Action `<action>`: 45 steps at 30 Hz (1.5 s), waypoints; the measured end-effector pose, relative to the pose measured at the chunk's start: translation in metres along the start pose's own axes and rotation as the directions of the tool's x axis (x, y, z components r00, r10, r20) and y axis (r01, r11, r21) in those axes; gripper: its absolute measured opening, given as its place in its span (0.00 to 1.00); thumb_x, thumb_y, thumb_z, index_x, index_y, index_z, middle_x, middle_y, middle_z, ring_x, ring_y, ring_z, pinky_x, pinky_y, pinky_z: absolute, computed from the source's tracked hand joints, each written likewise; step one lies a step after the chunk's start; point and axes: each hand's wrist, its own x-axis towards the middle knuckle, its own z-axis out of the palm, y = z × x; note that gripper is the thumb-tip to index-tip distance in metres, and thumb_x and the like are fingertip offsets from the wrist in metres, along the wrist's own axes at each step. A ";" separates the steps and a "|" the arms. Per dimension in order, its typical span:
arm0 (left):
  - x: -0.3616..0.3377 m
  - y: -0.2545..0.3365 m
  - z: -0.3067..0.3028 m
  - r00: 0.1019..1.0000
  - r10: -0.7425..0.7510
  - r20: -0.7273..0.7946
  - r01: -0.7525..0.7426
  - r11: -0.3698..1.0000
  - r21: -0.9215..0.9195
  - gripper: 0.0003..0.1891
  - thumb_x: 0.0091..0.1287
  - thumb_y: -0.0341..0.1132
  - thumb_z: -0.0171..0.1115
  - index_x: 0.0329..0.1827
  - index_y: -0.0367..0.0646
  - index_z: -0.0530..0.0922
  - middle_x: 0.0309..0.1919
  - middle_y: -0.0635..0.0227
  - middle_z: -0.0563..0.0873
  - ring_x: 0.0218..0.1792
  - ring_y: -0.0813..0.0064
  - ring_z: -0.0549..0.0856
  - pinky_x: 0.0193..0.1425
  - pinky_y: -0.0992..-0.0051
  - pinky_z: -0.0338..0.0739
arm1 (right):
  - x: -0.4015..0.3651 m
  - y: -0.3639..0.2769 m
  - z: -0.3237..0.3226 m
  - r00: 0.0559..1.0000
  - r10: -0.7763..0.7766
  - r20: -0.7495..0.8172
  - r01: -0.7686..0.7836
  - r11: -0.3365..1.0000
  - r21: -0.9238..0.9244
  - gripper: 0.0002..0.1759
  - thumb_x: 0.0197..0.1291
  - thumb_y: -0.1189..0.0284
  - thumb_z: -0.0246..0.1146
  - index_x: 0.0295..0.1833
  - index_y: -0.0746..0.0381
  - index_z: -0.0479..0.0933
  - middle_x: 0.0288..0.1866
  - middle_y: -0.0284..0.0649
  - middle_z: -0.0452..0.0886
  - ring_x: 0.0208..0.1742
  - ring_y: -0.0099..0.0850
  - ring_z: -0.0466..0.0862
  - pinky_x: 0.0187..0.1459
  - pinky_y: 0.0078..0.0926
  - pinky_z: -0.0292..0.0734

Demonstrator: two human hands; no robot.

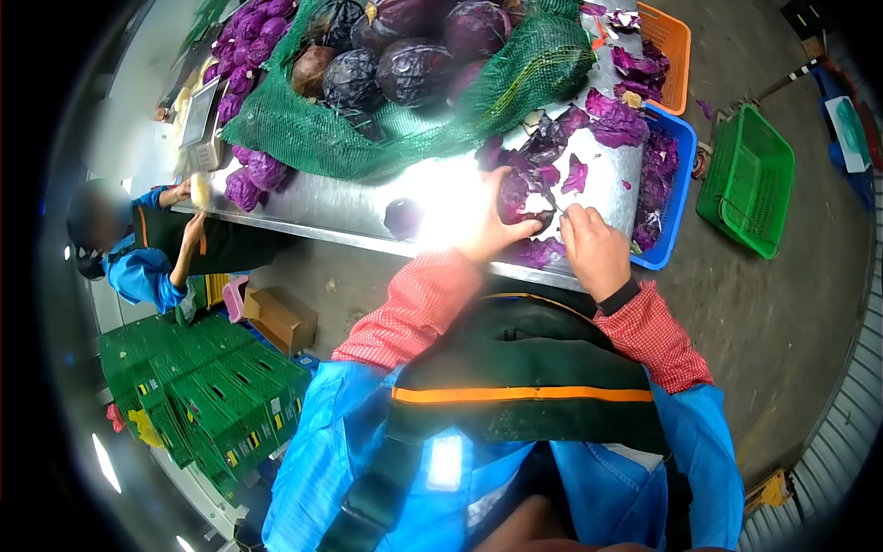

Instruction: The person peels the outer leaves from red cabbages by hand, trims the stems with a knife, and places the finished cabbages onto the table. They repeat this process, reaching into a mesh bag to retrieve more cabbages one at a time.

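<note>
My left hand (485, 226) is wrapped round a red cabbage (526, 197) at the near edge of the metal table (349, 204). The cabbage shows a pale cut patch on the side facing my right hand. Fingers curled, my right hand (596, 248) is closed on a small knife (560, 211), mostly hidden in the grip, its tip close to the cabbage. Loose purple leaves (576, 175) lie around both hands. A single dark cabbage (402, 219) sits to the left of my left hand.
Whole cabbages fill a green net sack (322, 147) at the back. Trimmed leaves lie in a blue crate (679, 207) and an orange crate (676, 46) on the right, beside a green crate (750, 184). Peeled purple cabbages (262, 170) are left. A co-worker (147, 267) handles a pale item.
</note>
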 end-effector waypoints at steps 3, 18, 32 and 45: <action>0.004 0.002 0.004 0.999 -0.040 0.005 0.040 0.999 0.024 0.47 0.44 0.43 0.81 0.68 0.37 0.66 0.55 0.49 0.70 0.59 0.51 0.74 0.65 0.61 0.73 | -0.007 0.016 0.015 0.998 0.030 0.047 -0.025 0.994 -0.105 0.10 0.68 0.63 0.58 0.41 0.58 0.74 0.31 0.47 0.81 0.27 0.47 0.83 0.28 0.43 0.78; -0.007 -0.026 0.005 0.979 0.185 0.088 -0.173 0.977 -0.126 0.50 0.41 0.37 0.81 0.70 0.38 0.64 0.65 0.50 0.68 0.68 0.52 0.68 0.73 0.61 0.63 | 0.059 0.013 0.021 1.000 0.026 -0.008 -0.024 0.979 0.202 0.14 0.56 0.64 0.67 0.42 0.62 0.79 0.26 0.50 0.82 0.27 0.47 0.84 0.30 0.41 0.76; -0.020 0.002 0.004 0.981 -0.123 -0.148 0.103 0.985 -0.137 0.52 0.41 0.44 0.83 0.70 0.39 0.64 0.61 0.50 0.70 0.62 0.52 0.73 0.68 0.60 0.70 | 0.023 -0.002 0.034 0.957 0.190 0.219 -0.253 0.917 0.307 0.18 0.72 0.58 0.53 0.53 0.62 0.72 0.29 0.53 0.83 0.34 0.55 0.83 0.35 0.51 0.75; 0.020 0.007 0.001 0.991 -0.134 0.001 0.131 0.967 0.218 0.55 0.39 0.54 0.82 0.67 0.30 0.66 0.51 0.42 0.74 0.54 0.46 0.77 0.60 0.58 0.74 | -0.002 -0.007 0.010 1.000 -0.030 -0.005 0.028 0.977 -0.209 0.07 0.66 0.68 0.59 0.38 0.59 0.70 0.25 0.44 0.77 0.20 0.43 0.81 0.21 0.38 0.77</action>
